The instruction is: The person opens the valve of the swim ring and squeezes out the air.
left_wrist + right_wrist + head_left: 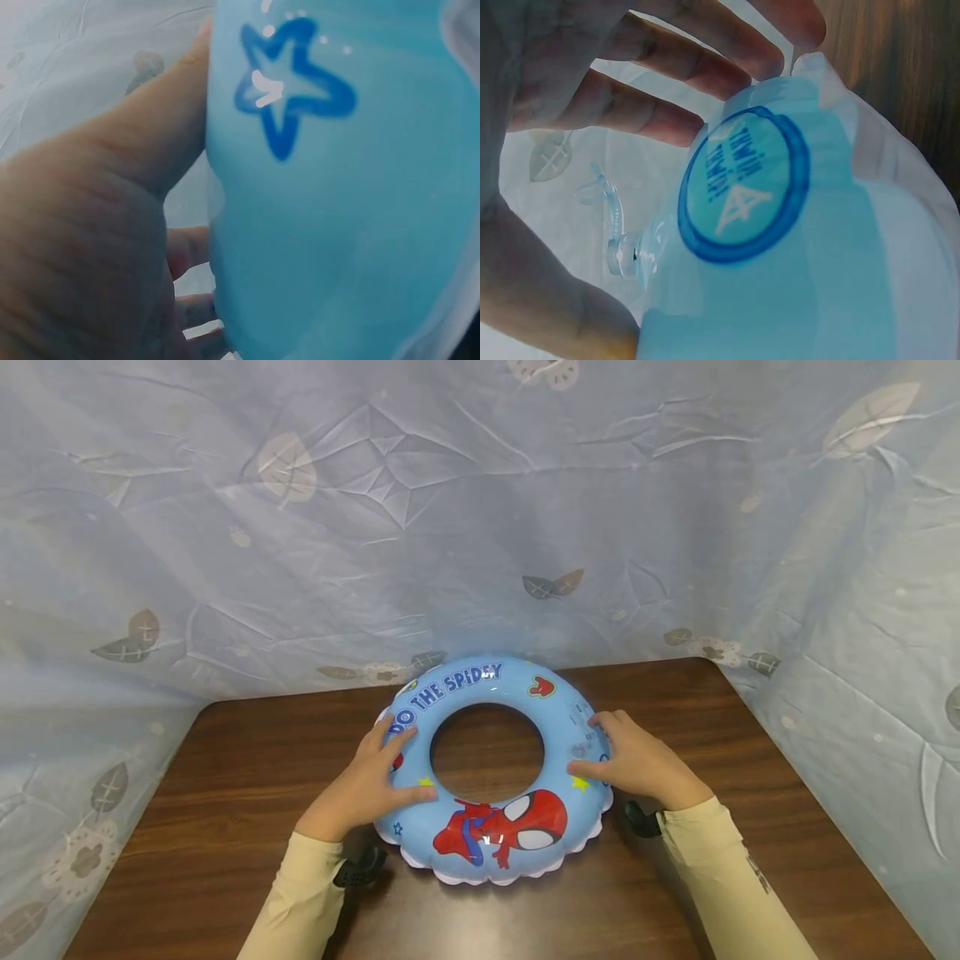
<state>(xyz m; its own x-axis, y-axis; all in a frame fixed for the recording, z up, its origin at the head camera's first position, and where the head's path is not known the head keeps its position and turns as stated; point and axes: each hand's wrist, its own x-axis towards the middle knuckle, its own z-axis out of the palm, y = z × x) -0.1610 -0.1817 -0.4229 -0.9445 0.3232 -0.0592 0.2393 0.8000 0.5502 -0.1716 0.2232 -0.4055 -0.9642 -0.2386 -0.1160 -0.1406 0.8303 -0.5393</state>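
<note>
light blue ring, red and blue figure, yellow stars; brown grained table, leaf-patterned grey-blue cloth

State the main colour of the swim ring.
The swim ring is light blue, shown best in the head view.

- Swim ring sits before you, between your hands, over the table; contact underneath cannot be told.
- Your left hand lies on the ring's left side.
- Your right hand touches its right side.
- Printed figure is on the side nearest you; lettering is far left.
- Valve lies between your right thumb and fingers.
- Cloth hangs behind the table and at both sides.
</note>
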